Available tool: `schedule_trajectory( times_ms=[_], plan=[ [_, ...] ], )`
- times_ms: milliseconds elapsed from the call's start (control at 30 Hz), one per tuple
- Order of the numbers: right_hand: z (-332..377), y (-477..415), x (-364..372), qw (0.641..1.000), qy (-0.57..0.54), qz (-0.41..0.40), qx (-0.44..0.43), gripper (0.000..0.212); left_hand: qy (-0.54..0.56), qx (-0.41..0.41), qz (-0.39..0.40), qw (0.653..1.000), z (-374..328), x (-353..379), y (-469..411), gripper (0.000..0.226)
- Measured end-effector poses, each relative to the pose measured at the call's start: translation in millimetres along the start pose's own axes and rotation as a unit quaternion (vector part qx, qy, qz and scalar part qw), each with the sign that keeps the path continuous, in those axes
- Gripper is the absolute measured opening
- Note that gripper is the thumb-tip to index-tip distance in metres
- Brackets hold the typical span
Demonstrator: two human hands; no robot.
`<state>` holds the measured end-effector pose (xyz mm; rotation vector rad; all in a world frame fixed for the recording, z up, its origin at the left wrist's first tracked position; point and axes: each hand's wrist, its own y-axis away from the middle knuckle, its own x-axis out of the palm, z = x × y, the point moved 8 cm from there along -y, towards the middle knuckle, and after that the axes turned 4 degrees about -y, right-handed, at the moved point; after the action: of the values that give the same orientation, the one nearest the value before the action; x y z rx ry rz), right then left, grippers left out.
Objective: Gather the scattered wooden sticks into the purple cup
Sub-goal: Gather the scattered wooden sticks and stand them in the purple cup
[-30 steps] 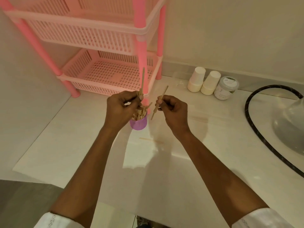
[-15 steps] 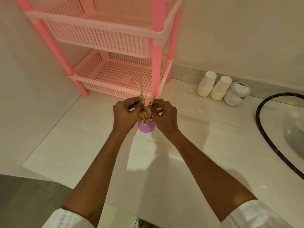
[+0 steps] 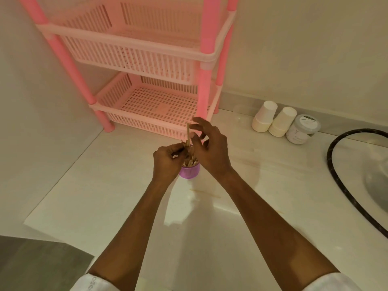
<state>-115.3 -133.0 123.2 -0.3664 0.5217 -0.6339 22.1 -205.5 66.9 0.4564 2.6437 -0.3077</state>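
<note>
A white countertop point(image 3: 105, 185) met cream walls in a corner, with a pink slatted plastic two-tier rack point(image 3: 136, 57) standing beyond the hands. Between the two hands stood a small purple plastic cup point(image 3: 189, 173), upright on the countertop. It held a bundle of thin pale wooden sticks point(image 3: 190, 162) whose ends rose above its rim. One taller stick point(image 3: 188, 132) stood nearly vertical above the rest.

The left hand point(image 3: 167, 162) had its fingers curled, thumb and fingertips pinching the upper ends of the bundle at the cup's left side. The right hand point(image 3: 212, 150) hovered at the cup's right side, fingers spread and loosely bent, gripping nothing. Its thumb lay just beside the taller stick; whether they touched could not be told.

A single wooden stick point(image 3: 204, 193) lay flat on the countertop on the person's side of the cup, between the forearms.

To the right of the right hand, by the wall, stood two inverted white paper cups point(image 3: 264, 118) and a white lidded tub point(image 3: 303, 129). Farther right, a black hose point(image 3: 328, 158) curved beside a metal sink point(image 3: 378, 185).
</note>
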Motion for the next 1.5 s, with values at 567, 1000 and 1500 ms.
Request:
schedule_trajectory(
  times_ms=[567,1000,1500],
  plan=[
    [-21,14,2,0.998,0.060,0.035,0.003,0.021,-0.039,0.049,-0.035,0.997,2,-1,3,0.019],
    [-69,77,-65,0.995,0.081,-0.020,0.058,0.023,-0.099,0.030,-0.052,0.993,15,13,2,0.033],
    [-143,133,-151,0.944,0.199,0.088,0.246,0.015,-0.101,0.287,-0.119,0.945,-81,1,28,0.023]
  ],
)
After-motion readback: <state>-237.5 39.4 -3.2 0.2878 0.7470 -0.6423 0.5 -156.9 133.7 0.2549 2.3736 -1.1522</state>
